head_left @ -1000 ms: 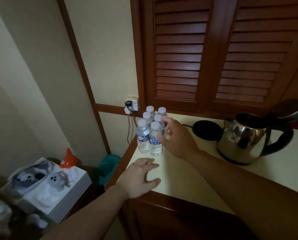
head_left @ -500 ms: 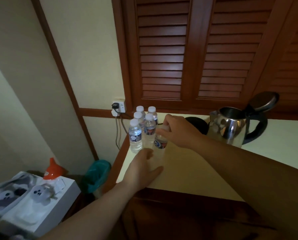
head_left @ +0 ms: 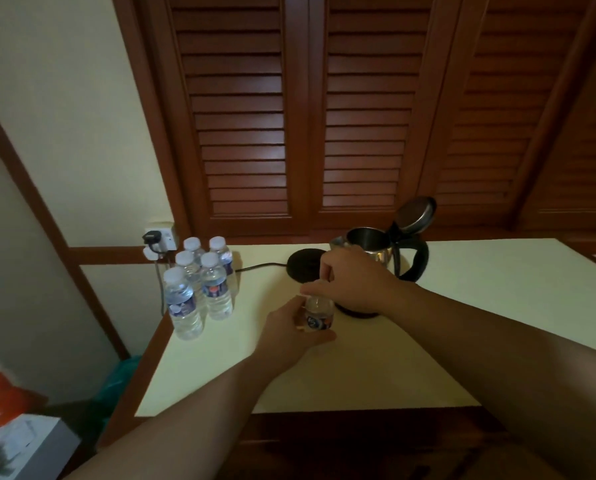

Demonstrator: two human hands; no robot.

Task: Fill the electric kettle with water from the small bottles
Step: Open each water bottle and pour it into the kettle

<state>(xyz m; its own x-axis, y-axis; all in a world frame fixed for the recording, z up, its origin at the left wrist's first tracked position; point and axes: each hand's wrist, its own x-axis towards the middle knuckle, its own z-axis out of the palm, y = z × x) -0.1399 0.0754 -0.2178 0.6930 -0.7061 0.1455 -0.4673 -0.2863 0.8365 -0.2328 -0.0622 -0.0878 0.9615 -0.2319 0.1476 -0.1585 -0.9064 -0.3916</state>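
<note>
I hold one small clear water bottle (head_left: 319, 315) upright over the cream tabletop (head_left: 358, 358). My left hand (head_left: 289, 329) is wrapped around its body at the label. My right hand (head_left: 350, 282) is closed over its top, hiding the cap. Just behind my right hand stands the steel electric kettle (head_left: 376, 249) with a black handle and its lid (head_left: 416, 214) tipped open; my hand covers its lower part. Several more capped bottles (head_left: 203, 284) stand clustered at the table's left back corner.
The kettle's black round base (head_left: 305, 266) lies off to the kettle's left, its cord (head_left: 258, 266) running to a wall socket (head_left: 159, 239). Louvred wooden doors (head_left: 324, 116) rise behind the table. Left of the table, lower down, are a white box (head_left: 19, 445), an orange object (head_left: 5, 396) and a teal bag (head_left: 123, 375).
My right hand has carried one bottle from the cluster rightward to in front of the kettle. My left hand has left the table edge and closed around the bottle's body. The view has shifted right.
</note>
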